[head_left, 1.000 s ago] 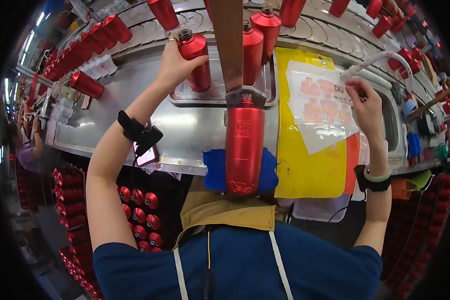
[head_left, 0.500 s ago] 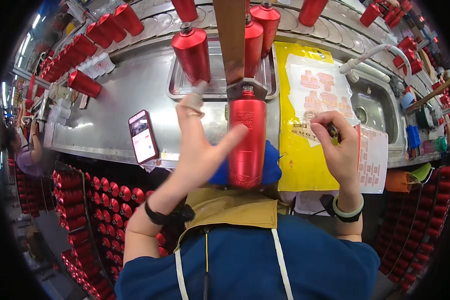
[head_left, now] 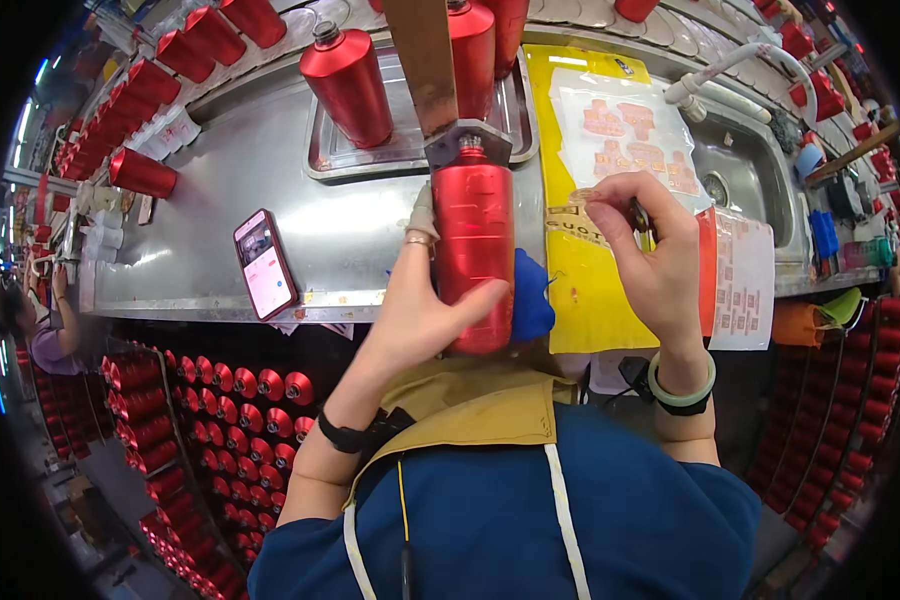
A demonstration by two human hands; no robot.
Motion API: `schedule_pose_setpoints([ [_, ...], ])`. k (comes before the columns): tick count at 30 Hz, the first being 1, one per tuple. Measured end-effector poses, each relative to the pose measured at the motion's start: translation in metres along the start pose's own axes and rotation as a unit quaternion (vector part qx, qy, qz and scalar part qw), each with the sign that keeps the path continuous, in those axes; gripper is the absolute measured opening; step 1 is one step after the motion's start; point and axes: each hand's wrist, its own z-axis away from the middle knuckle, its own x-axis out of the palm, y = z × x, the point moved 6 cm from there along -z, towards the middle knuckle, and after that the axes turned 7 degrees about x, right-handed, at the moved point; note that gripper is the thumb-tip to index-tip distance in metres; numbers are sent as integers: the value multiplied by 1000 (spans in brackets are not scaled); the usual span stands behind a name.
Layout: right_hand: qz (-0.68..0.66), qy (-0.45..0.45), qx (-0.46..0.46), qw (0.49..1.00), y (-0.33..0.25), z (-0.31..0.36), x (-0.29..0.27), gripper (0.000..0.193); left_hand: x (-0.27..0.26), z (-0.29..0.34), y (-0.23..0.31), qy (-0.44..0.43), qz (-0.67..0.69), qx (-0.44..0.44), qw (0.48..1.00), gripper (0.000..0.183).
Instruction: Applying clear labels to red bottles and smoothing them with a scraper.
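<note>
A red bottle (head_left: 473, 250) with embossed marks is set under a brown upright bar, its threaded neck at a metal bracket (head_left: 468, 140). My left hand (head_left: 420, 290) is closed round the bottle's left side, thumb across its lower front; a pale finger cover is on one finger. My right hand (head_left: 655, 245) is closed in a pinch over the yellow sheet (head_left: 595, 310). Between thumb and forefinger is a small pale piece (head_left: 580, 197) that looks like a decal. Something dark shows inside the curled fingers, too small to name. White sheets of orange-red decals (head_left: 635, 125) lie beyond this hand.
A metal tray (head_left: 325, 160) behind holds more red bottles (head_left: 345, 85). A phone (head_left: 265, 265) lies on the steel bench to the left. The sink (head_left: 740, 170) with a white tap is at right. Blue cloth (head_left: 532, 295) sits beside the bottle. Racks of red bottles (head_left: 240, 415) stand below.
My left hand has come from beyond the bottle's left side down onto it and closed round it. My right hand has shifted slightly left and away from me. The whole view has shifted a little.
</note>
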Motion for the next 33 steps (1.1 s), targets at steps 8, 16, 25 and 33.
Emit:
schedule_pose_setpoints([
  [8,-1,-43,-10,999,-9,-5,16,9,3,-5,-10,34,2,-19,999,103],
  [16,-74,-129,3,989,-17,-16,59,15,2,-1,-8,36,-2,-4,999,114],
  [25,-58,-104,48,992,15,-27,81,13,-3,-14,-17,58,166,-61,983,69],
  [33,-153,-108,115,975,37,-33,94,14,-4,-14,-22,54,165,-73,982,74],
])
